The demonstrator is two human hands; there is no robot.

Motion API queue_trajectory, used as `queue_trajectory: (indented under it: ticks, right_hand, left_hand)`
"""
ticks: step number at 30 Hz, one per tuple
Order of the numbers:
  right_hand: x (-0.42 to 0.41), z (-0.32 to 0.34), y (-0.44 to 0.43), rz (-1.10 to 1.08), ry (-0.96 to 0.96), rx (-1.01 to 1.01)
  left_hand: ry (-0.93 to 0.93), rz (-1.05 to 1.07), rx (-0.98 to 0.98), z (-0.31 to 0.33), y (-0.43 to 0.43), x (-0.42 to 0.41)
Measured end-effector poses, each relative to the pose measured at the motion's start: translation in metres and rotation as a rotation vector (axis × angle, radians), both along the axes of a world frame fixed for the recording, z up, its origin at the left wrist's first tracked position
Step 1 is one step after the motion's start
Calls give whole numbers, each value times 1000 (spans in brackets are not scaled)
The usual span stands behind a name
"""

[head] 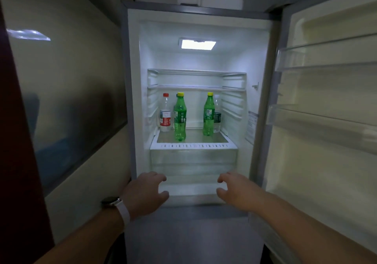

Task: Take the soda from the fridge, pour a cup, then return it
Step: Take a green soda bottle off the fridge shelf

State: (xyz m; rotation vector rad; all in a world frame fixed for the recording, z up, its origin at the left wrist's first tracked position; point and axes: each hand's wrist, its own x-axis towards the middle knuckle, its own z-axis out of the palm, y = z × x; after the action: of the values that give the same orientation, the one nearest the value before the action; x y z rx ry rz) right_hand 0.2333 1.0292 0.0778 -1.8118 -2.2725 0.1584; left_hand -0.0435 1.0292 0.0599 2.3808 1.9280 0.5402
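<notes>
Head view: fridge (pixel 132 80) w/ door (pixel 326 141) standing open at frame right, inside light on. Two green sodas upright on the mid shelf (pixel 193 146), frame centre: left soda bottle (pixel 180 117) and right soda bottle (pixel 208 115). A red-cap water bottle (pixel 165 115) sits just beside the left one. Hands: left hand (pixel 144 192) and right hand (pixel 236 190) low centre, in front of fridge bottom, fingers loosely curled, both empty, well apart from any bottle. Progress est.: only door opening done; grab, pour and return all left. No cup in view.

Dim room; fridge lamp (pixel 197 44) glares; edges perhaps warped.
</notes>
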Motion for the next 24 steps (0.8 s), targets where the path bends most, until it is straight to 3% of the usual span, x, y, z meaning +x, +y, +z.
queue_trajectory:
  ticks: [6, 17, 24]
  right_hand:
    - [-8, 4, 57, -9, 21, -16]
    - [-32, 7, 186, 39, 165, -29]
    - [-50, 21, 255, 31, 367, -64]
  left_hand:
    - [-256, 19, -86, 6, 56, 13]
    - [-239, 86, 1, 32, 181, 38]
    - [-604, 151, 138, 50, 244, 49]
